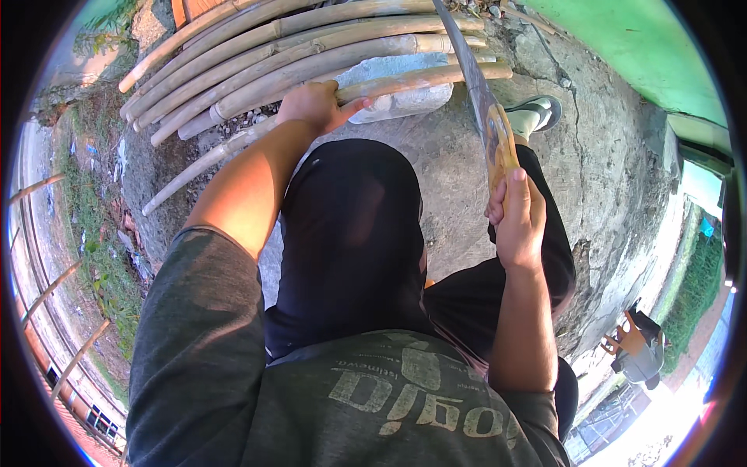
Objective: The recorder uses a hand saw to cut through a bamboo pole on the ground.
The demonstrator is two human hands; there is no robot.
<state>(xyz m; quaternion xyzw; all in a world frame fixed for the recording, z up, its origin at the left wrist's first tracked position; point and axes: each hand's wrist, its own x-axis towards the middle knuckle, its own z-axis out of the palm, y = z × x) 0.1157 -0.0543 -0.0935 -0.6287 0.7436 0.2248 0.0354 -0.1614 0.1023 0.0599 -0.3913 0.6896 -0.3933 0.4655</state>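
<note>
My left hand (313, 107) is closed around a bamboo pole (420, 80), its thumb lying along the pole. Beneath the pole, right of that hand, is a pale, bluish-white block (405, 105). My right hand (520, 218) grips the yellowish wooden handle of a handsaw (499, 140). The long grey blade points up and away, crossing the pole near its right end. Whether the teeth touch the bamboo I cannot tell. My dark-trousered left knee is just behind the block.
Several more bamboo poles (311, 47) lie side by side beyond the held one. My sandalled foot (537, 113) rests on cracked concrete (607, 156), right of the saw. A green wall (638, 47) stands at far right; grass and litter (97, 202) border the left.
</note>
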